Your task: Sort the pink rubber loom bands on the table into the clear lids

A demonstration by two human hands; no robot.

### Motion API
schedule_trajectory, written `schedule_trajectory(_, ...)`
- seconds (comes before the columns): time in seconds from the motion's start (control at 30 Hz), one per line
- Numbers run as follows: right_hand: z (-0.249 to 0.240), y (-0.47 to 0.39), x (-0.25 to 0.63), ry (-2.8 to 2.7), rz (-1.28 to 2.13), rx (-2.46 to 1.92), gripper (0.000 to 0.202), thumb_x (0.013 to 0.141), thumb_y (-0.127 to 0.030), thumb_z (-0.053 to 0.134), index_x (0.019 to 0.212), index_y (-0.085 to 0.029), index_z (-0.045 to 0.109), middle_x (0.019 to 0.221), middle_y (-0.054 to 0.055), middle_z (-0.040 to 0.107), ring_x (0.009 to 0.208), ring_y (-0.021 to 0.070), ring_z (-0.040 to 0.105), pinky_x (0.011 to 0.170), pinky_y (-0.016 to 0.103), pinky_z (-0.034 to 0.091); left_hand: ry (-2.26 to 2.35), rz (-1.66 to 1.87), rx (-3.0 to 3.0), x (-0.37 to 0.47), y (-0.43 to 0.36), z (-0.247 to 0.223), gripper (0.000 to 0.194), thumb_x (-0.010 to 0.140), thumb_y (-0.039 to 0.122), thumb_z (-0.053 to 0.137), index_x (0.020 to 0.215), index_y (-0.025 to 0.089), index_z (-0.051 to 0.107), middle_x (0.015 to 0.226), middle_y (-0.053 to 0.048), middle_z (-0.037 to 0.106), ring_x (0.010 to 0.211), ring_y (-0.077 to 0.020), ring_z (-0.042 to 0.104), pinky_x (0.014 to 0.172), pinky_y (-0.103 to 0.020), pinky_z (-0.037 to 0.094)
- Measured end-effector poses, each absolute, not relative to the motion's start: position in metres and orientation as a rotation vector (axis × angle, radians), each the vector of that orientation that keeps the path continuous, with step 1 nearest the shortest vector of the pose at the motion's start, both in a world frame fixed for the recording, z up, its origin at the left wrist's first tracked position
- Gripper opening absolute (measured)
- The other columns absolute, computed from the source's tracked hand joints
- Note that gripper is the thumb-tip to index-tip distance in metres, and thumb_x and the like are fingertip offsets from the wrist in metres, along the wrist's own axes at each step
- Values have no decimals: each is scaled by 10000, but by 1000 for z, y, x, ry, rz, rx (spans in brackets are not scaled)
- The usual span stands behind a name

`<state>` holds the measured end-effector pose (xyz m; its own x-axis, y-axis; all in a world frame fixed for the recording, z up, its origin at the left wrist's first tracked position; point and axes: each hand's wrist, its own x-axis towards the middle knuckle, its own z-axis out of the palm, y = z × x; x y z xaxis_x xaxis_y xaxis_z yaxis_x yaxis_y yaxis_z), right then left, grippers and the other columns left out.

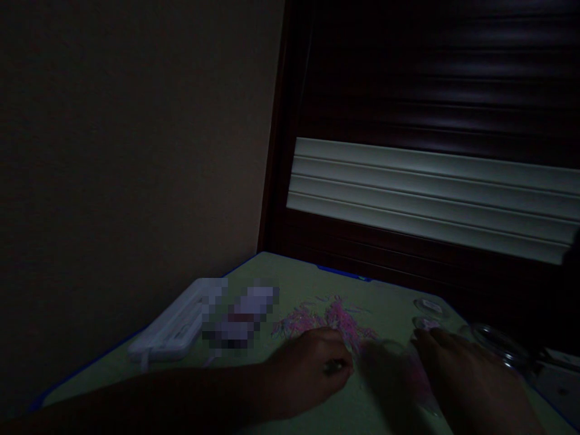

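Note:
A loose heap of small, thin pink and pale strands (342, 320) lies on the pale tabletop. Just in front of it is my left hand (312, 368), fingers curled closed; whatever they hold, if anything, is hidden. My right hand (466, 368) reaches around a see-through container (417, 377) with pink contents, its fingers lying along the container's far right side. Darkness and blur hide the container's exact shape and where the fingertips press.
Clear round lids or dishes (430, 307) sit near the right edge, beside a clear round container (501, 341). A long white case (167, 326) and a pixelated pale object (247, 314) occupy the left. Walls border the table (267, 266) behind and at left.

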<state>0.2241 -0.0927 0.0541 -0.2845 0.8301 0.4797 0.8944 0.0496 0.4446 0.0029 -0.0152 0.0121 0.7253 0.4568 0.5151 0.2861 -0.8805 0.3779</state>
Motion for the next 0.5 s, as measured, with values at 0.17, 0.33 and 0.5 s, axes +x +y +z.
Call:
schedule_trajectory(0.17,49,-86,208,-2376,-962,-1524,397,612,36,524,902,-201,653,812,46,664,693,216,614,616,345,485,560,905,2666,2,-17,15,76,801,109,545,815,156,602,780,15,571,776,-94,519,698,-181,365)
schedule_trajectory(0.33,37,-79,203,-2448,-907,-1399,249,671,-25,584,797,-236,628,694,-18,625,619,171,591,566,276,435,591,893,2652,1,-17,15,75,802,115,546,817,158,606,784,18,578,770,-91,524,696,-181,370)
schedule_trajectory(0.5,18,-73,204,-2491,-747,-1319,264,580,-1,616,696,-237,592,629,-33,595,532,153,560,488,251,380,618,889,2665,1,-17,15,78,809,119,540,817,162,606,797,15,582,786,-98,525,713,-194,371)
